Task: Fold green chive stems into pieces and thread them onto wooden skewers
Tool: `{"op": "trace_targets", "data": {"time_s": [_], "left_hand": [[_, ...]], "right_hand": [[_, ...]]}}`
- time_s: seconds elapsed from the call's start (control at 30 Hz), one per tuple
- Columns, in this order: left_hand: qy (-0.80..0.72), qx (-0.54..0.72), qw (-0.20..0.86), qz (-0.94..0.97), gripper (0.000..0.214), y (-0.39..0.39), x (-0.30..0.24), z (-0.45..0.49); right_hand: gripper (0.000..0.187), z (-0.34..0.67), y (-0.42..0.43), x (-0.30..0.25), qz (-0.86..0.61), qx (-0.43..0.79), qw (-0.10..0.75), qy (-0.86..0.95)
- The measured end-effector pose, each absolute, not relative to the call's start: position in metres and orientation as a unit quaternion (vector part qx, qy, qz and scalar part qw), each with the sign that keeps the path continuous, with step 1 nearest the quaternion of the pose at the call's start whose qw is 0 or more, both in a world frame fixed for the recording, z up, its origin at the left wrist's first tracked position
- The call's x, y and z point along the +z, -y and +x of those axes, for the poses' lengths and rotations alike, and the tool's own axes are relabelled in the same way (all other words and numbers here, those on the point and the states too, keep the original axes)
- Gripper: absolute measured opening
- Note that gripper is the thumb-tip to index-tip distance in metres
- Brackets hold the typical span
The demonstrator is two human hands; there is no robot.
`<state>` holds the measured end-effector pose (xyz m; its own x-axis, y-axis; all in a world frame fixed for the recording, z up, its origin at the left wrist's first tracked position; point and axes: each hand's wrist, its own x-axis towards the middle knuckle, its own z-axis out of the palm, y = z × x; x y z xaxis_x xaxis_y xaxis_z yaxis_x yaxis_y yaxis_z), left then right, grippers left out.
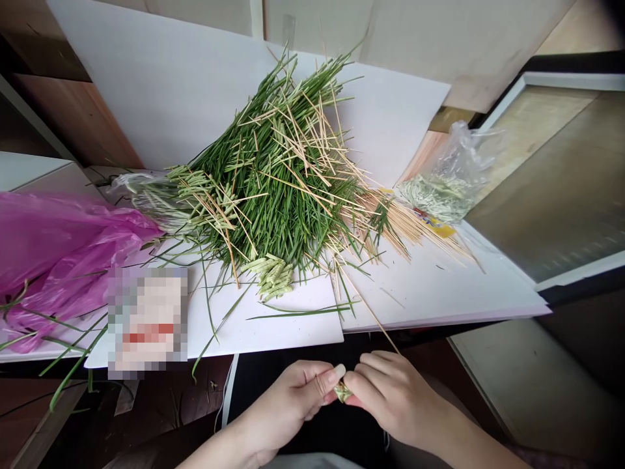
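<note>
My left hand (293, 400) and my right hand (395, 394) meet low in the head view, below the table edge. Both are closed in a pinch on a small folded green leaf piece (342, 391) between their fingertips. A thin wooden skewer (371, 312) runs from that piece up and to the left, over the white board. Above lies a big pile of green flower stems (278, 176) with loose skewers scattered on it. A few small folded leaf bundles (273, 275) rest at the pile's near edge.
White boards (420, 286) cover the table. A pink plastic bag (58, 254) lies at the left, a blurred card (147, 322) near the front edge. At the right, a bundle of skewers (420, 228), a clear bag of green bits (444, 182) and a glass-topped case (561, 189).
</note>
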<state>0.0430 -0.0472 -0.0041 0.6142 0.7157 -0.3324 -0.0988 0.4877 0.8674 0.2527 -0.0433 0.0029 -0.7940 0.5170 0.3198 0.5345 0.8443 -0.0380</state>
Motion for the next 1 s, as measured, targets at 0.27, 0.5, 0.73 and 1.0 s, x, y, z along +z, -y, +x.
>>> {"op": "trace_targets", "data": {"time_s": [0.27,0.5,0.73,1.0], "left_hand": [[-0.359,0.262,0.835,0.324,0.057,0.06,0.002,0.033],[-0.516,0.356,0.61,0.485,0.056,0.02,0.003,-0.026],[-0.543,0.281,0.158,0.776,0.035,-0.035,-0.005,0.004],[-0.539,0.253,-0.032,0.803,0.054,-0.047,-0.014,-0.004]], "right_hand": [[0.023,0.277,0.04,0.007,-0.213,-0.151,0.191,0.946],[0.028,0.361,0.006,-0.017,-0.515,-0.028,0.215,0.83],[0.029,0.318,0.008,-0.021,-0.53,0.117,0.175,0.821],[0.028,0.3,0.024,-0.012,-0.537,0.347,0.186,0.746]]}}
